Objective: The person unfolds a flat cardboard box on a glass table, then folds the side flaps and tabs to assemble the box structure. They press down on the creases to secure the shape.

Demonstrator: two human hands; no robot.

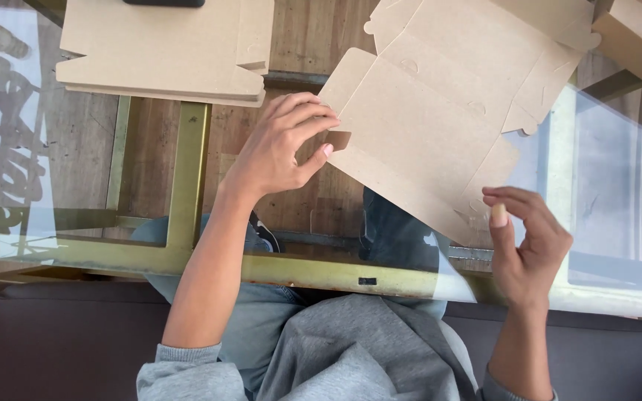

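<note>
The flat cardboard box blank (pixel 429 119) lies unfolded on the glass worktop (pixel 603 171), angled from the upper right down toward the person. The left hand (pixel 280 145) pinches a small side tab at the blank's left edge between thumb and fingers, closed on it. The right hand (pixel 529 241) rests at the blank's lower right corner, fingers curled and loosely parted, with the thumb touching the corner edge; whether it actually grips the board cannot be told. The blank appears light and thin but fairly stiff, with pre-cut creases and flaps that should bend readily along the score lines and buckle if forced elsewhere. The surface looks matt and not slippery, and the edges and tabs offer the best places to take hold. A stack of similar brown blanks (pixel 165 48) sits at the upper left of the worktop, with a dark flat object on top of it. Part of another cardboard piece (pixel 633 44) shows at the upper right corner. Large dark lettering (pixel 5 148) is visible on the glass at the left edge.
</note>
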